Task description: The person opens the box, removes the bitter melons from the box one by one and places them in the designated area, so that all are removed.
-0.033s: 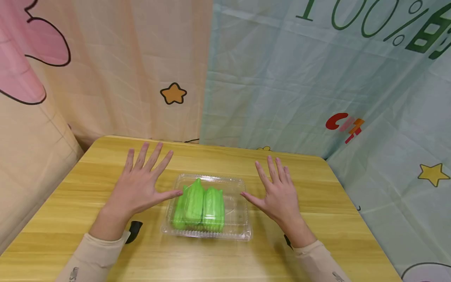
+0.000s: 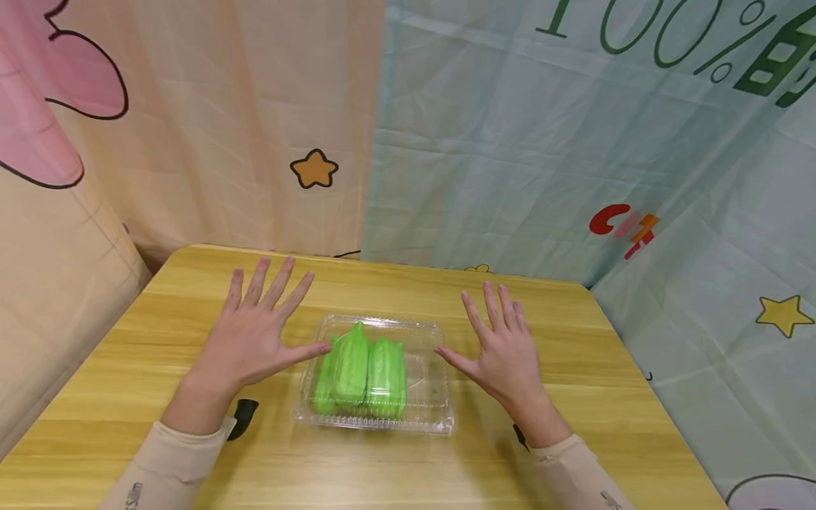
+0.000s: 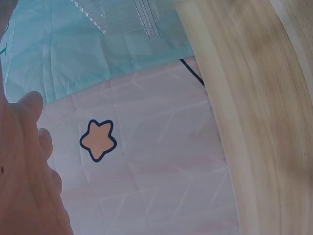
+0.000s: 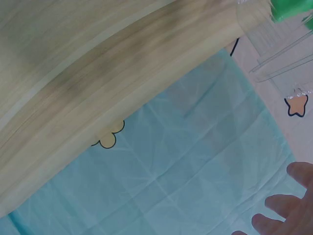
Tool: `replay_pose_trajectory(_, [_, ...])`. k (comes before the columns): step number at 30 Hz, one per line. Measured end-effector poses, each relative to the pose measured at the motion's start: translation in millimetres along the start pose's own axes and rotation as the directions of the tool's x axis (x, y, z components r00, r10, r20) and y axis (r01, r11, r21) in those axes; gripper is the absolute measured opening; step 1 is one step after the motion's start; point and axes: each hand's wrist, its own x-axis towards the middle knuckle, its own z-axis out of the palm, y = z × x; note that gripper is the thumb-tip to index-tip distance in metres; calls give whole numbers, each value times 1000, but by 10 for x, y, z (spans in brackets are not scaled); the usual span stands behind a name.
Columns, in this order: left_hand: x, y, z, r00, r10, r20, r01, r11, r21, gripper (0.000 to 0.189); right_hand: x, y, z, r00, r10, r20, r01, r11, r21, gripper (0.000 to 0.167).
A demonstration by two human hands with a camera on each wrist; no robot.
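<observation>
A clear plastic clamshell box (image 2: pixel 428 379) sits on the table between the two hands, its lid down. Inside, toward its left half, lie several bright green, ridged, vegetable-like pieces (image 2: pixel 353 368) with pointed tips. My left hand (image 2: pixel 245 343) is held to the left of the box with its fingers spread; its thumb tip overlaps the box's left side in the head view. On the other side, my right hand (image 2: pixel 506 354) has spread fingers too, its thumb pointing at the box's right edge. Neither hand holds anything. In the wrist views, parts of the box (image 3: pixel 129 14) (image 4: pixel 274 58) show at the top.
The wooden table (image 2: pixel 357 474) has rounded far corners. Behind it hang printed curtains (image 2: pixel 484 156), peach on the left and blue on the right. Black wrist pieces (image 2: pixel 243 419) show beside the cuffs of the beige sleeves (image 2: pixel 168 467).
</observation>
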Motion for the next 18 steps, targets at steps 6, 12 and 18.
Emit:
replay_pose_trajectory(6, [-15, -1, 0, 998, 0, 70, 6, 997, -78, 113, -8, -38, -12, 999, 33, 35, -34, 999, 29, 100])
replay_pose_trajectory(12, [-21, 22, 17, 988, 1, 152, 33, 974, -224, 125, -41, -91, -17, 982, 121, 143, -139, 983, 124, 98])
replay_pose_trajectory(18, [-62, 23, 60, 971, 27, 238, 90, 880, -466, 137, -73, -187, -17, 931, 191, 310, -277, 924, 262, 97])
